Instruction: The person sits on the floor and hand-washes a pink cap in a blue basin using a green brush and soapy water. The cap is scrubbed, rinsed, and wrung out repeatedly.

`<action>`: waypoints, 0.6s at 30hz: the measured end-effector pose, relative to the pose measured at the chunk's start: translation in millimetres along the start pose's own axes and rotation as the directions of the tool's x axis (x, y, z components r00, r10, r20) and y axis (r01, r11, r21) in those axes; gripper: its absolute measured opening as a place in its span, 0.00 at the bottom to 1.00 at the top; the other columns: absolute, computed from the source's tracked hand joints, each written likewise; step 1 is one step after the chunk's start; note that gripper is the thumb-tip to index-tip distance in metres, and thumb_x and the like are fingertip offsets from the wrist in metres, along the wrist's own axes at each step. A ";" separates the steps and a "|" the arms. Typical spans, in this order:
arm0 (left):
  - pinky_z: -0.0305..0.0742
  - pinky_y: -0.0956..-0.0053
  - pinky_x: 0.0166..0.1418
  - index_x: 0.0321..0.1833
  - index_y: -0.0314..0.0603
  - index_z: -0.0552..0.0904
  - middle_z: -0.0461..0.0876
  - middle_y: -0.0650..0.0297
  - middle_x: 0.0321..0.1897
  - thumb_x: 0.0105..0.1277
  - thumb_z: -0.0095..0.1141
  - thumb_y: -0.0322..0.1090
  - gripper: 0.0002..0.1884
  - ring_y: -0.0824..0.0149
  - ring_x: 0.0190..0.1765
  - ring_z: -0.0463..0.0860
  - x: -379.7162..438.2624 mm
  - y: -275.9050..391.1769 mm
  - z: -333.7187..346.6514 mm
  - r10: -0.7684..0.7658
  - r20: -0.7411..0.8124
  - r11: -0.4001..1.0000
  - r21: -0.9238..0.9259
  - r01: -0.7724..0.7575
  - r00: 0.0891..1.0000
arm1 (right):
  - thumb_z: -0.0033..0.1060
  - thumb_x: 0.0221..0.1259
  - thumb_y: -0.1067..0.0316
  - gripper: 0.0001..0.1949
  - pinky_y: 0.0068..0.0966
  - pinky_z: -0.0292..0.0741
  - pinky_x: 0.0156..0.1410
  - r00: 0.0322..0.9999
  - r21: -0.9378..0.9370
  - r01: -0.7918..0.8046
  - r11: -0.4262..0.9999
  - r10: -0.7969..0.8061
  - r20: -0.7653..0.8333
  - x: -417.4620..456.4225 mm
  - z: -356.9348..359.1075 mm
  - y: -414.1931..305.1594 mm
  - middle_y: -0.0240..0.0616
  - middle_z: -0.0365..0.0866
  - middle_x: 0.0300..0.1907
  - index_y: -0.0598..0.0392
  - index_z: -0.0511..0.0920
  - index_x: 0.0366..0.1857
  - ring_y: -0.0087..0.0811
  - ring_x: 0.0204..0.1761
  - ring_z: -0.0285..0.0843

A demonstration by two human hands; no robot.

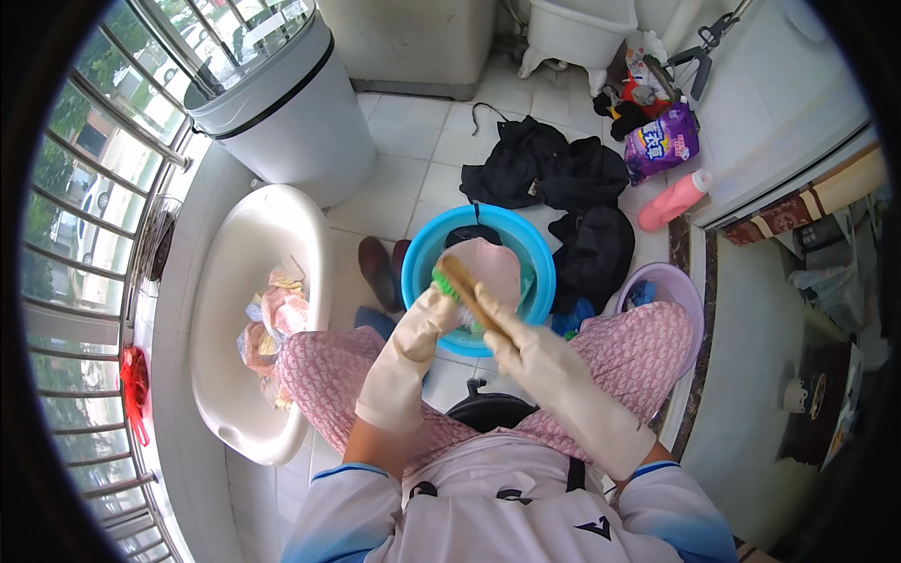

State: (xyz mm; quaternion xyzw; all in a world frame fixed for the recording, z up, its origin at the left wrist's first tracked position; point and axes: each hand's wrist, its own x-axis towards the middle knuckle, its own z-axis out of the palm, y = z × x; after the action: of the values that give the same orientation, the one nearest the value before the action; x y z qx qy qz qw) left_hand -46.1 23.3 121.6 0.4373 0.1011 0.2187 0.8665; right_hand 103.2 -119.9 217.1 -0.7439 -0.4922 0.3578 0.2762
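Note:
Both of my hands wear long cream rubber gloves and are over a round blue basin (410,246) between my knees. In my right hand (521,352) is a wooden-handled scrub brush (468,285), its handle slanting up to the left. Its green bristles (443,281) meet the fingers of my left hand (428,317). Those fingers are curled, and whether they grip anything is hidden. Behind the brush, a pale pink board (493,264) leans inside the basin. Dark cloth (471,233) lies at the basin's far side.
A white tub (222,317) with patterned cloths (278,313) stands left, near dark shoes (380,271). Black clothes (542,165) lie on the floor tiles beyond the basin. To the right are a purple basin (693,295), a pink bottle (672,203) and a purple detergent bag (662,144).

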 end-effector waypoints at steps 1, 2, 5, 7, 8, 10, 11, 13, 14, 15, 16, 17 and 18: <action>0.71 0.53 0.81 0.87 0.35 0.63 0.71 0.52 0.81 0.73 0.68 0.68 0.53 0.55 0.81 0.73 -5.0 -0.4 0.9 -0.043 -0.028 0.996 0.072 0.045 0.999 | 0.54 0.85 0.54 0.30 0.48 0.85 0.55 1.000 -0.020 0.008 1.000 -0.008 -0.026 0.7 -3.1 0.0 0.58 0.89 0.55 0.44 0.66 0.86 0.57 0.50 0.91; 0.74 0.53 0.78 0.86 0.34 0.65 0.76 0.55 0.76 0.71 0.70 0.68 0.54 0.57 0.75 0.77 -6.2 -39.9 -46.3 -0.018 0.207 0.997 0.080 0.002 0.978 | 0.54 0.85 0.54 0.29 0.46 0.85 0.57 0.996 0.064 -0.091 0.994 0.091 0.004 17.1 -7.9 3.3 0.57 0.89 0.54 0.44 0.67 0.85 0.57 0.52 0.91; 0.75 0.55 0.76 0.86 0.35 0.65 0.78 0.57 0.73 0.69 0.73 0.65 0.54 0.58 0.70 0.80 -0.4 -42.3 -29.7 -0.008 0.125 0.998 -0.066 0.017 0.992 | 0.53 0.86 0.54 0.29 0.47 0.84 0.63 0.986 -0.021 0.095 0.995 -0.097 -0.137 28.7 -3.9 16.4 0.58 0.87 0.57 0.41 0.66 0.86 0.58 0.56 0.90; 0.75 0.55 0.76 0.86 0.35 0.63 0.78 0.57 0.73 0.70 0.73 0.65 0.54 0.58 0.71 0.80 -9.1 -28.9 -22.0 -0.065 -0.008 0.996 -0.068 0.064 0.998 | 0.53 0.87 0.54 0.29 0.46 0.83 0.66 0.993 0.004 0.105 0.994 -0.105 -0.054 8.9 2.9 6.7 0.59 0.86 0.61 0.37 0.64 0.87 0.58 0.59 0.89; 0.75 0.54 0.77 0.87 0.35 0.63 0.78 0.57 0.73 0.70 0.73 0.65 0.54 0.57 0.71 0.81 -9.8 -15.3 -11.1 -0.113 -0.106 0.993 -0.031 0.110 0.988 | 0.55 0.84 0.51 0.30 0.49 0.83 0.63 0.993 0.055 0.121 0.991 -0.121 -0.008 0.0 3.1 5.0 0.59 0.84 0.65 0.33 0.66 0.86 0.59 0.61 0.88; 0.74 0.53 0.79 0.88 0.35 0.61 0.77 0.58 0.75 0.72 0.71 0.63 0.53 0.57 0.74 0.79 -8.8 1.9 5.2 -0.108 0.010 0.994 -0.018 0.108 0.994 | 0.55 0.85 0.52 0.30 0.49 0.83 0.63 0.998 0.001 0.060 0.998 -0.060 0.036 12.0 -4.8 6.2 0.60 0.86 0.62 0.33 0.65 0.87 0.61 0.58 0.88; 0.73 0.53 0.80 0.89 0.36 0.60 0.76 0.58 0.76 0.74 0.70 0.62 0.52 0.56 0.75 0.79 -4.5 5.2 8.1 -0.111 0.071 0.993 -0.017 0.113 0.991 | 0.55 0.85 0.53 0.30 0.49 0.84 0.63 0.998 -0.028 0.022 0.999 -0.020 0.055 20.9 -9.1 8.7 0.60 0.87 0.60 0.34 0.64 0.87 0.62 0.57 0.88; 0.69 0.56 0.84 0.89 0.35 0.61 0.72 0.55 0.82 0.77 0.64 0.64 0.50 0.56 0.80 0.76 0.1 -3.5 -6.3 -0.029 0.233 0.999 0.020 0.025 0.972 | 0.57 0.84 0.53 0.31 0.48 0.85 0.48 0.991 -0.123 -0.115 0.986 0.105 -0.085 48.4 -16.4 13.7 0.52 0.88 0.41 0.40 0.64 0.87 0.57 0.39 0.90; 0.68 0.57 0.84 0.89 0.35 0.61 0.72 0.54 0.83 0.78 0.61 0.66 0.50 0.55 0.80 0.75 -7.5 -3.2 -4.7 -0.034 0.135 0.988 0.155 0.013 0.990 | 0.58 0.84 0.54 0.32 0.42 0.85 0.45 0.979 0.032 -0.171 0.985 0.173 -0.108 50.3 -20.3 17.5 0.48 0.87 0.37 0.41 0.63 0.88 0.48 0.34 0.88; 0.68 0.57 0.85 0.88 0.34 0.62 0.72 0.54 0.83 0.79 0.55 0.70 0.50 0.56 0.81 0.74 -16.5 -10.8 -14.9 -0.019 0.067 0.991 0.134 0.010 0.998 | 0.59 0.83 0.54 0.33 0.36 0.85 0.41 0.969 0.188 -0.198 0.962 0.222 -0.111 55.1 -23.9 20.4 0.45 0.85 0.34 0.43 0.63 0.88 0.39 0.30 0.87; 0.67 0.58 0.85 0.88 0.34 0.63 0.72 0.53 0.83 0.79 0.49 0.74 0.51 0.57 0.81 0.74 -25.1 -21.4 -23.5 -0.010 0.009 0.995 0.103 0.009 1.000 | 0.59 0.83 0.54 0.34 0.32 0.83 0.39 0.975 0.376 -0.116 0.920 0.178 -0.136 49.2 -25.3 22.7 0.42 0.85 0.33 0.44 0.62 0.88 0.33 0.29 0.84; 0.66 0.59 0.86 0.87 0.33 0.65 0.72 0.52 0.83 0.80 0.43 0.77 0.52 0.58 0.81 0.73 -28.5 -30.5 -35.2 0.008 -0.044 0.997 0.080 -0.005 0.999 | 0.59 0.83 0.54 0.34 0.28 0.82 0.36 0.976 0.546 -0.028 0.837 0.141 -0.165 38.0 -24.4 24.2 0.39 0.84 0.33 0.45 0.62 0.89 0.27 0.27 0.82; 0.66 0.59 0.86 0.87 0.33 0.65 0.72 0.52 0.83 0.80 0.40 0.78 0.53 0.58 0.81 0.73 -27.1 -32.9 -35.2 0.003 -0.046 0.999 -0.034 -0.005 0.999 | 0.59 0.83 0.54 0.35 0.24 0.80 0.34 0.972 0.694 0.062 0.717 0.114 -0.206 32.2 -24.4 25.7 0.36 0.84 0.32 0.45 0.61 0.89 0.22 0.26 0.80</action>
State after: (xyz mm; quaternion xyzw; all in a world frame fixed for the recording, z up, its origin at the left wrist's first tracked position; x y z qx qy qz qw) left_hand -73.4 18.5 73.8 0.4173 0.1164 0.2322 0.8708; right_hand 144.9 -100.7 203.6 -0.6291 -0.2750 0.4302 0.5862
